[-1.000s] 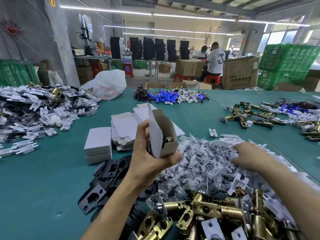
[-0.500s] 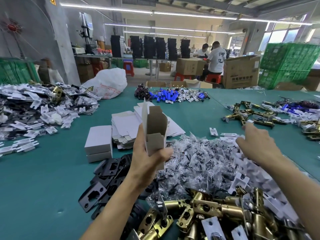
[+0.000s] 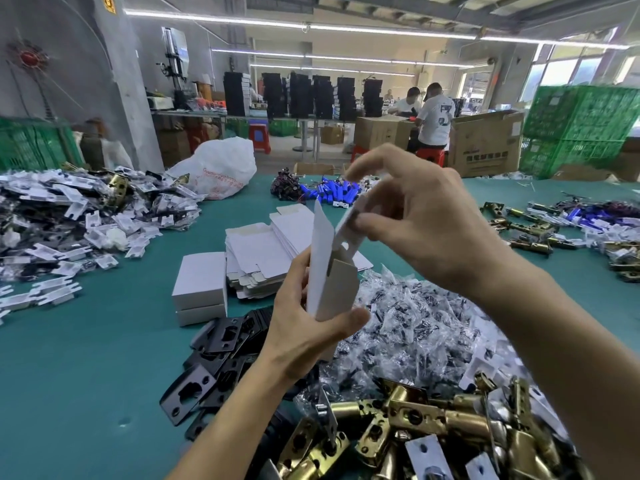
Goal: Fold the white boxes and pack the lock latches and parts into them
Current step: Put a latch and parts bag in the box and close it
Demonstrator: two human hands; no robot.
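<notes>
White box getting packed above the green table
Gold latches are lying nearest, beside black plates and little bags of parts. The left hand is gripping the white box upright, its top flap standing open. The right hand is pinching a white card piece at that open top. Farther back, closed boxes are sitting beside flat boxes.

Factory packing floor: green crates, stacked cartons.
</notes>
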